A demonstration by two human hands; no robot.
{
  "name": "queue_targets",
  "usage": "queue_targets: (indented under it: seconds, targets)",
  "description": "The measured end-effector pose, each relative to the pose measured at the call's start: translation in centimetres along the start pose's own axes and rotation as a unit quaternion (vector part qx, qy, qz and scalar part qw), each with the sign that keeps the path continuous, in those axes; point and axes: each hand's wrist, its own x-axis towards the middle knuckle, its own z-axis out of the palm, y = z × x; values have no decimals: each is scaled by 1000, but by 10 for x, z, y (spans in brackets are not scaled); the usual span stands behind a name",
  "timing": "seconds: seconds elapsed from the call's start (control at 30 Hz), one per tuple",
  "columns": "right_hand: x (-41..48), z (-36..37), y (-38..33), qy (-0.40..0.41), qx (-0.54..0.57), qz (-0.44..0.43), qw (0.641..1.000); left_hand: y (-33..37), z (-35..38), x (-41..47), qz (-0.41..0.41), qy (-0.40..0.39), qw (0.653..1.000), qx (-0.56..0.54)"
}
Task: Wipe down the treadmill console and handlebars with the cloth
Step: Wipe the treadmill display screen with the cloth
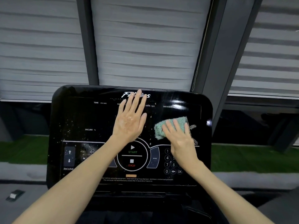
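The glossy black treadmill console (84, 113) fills the middle of the view, with printed labels, a START/STOP dial and a number pad. Pale specks dot its left and lower panel. My left hand (131, 122) lies flat on the screen's centre, fingers straight and pointing up toward the logo. My right hand (179, 139) presses a folded green fluffy cloth (163, 128) against the right part of the screen, fingers straight on top of it. A striped edge of the cloth sticks out to the right. The handlebars are not visible.
Behind the console hang grey pleated blinds (142, 46) between dark window posts (88, 46). A strip of green turf (252, 157) runs beyond the window sill. A small dark object (14, 194) lies on the grey ledge at lower left.
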Motion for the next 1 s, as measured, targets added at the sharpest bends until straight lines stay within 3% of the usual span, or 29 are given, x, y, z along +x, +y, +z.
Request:
queue_targets:
  seconds: [0.3,0.47,0.63,0.83,1.0]
  targets:
    - [-124,-7,-26,-119,39,-39,991,-1,1,0,5,7,1000,-1]
    - [-139,-17,-24,-151,55,-41,986,-1,1,0,4,9,1000,-7]
    - [-107,-25,-5,-111,21,-90,990,-1,1,-1,7,9,1000,-7]
    - [9,-31,28,-70,-62,3,996,-1,2,-1,2,13,1000,-7]
    - [82,-35,44,-57,-112,26,992,-1,2,-1,5,20,1000,-15]
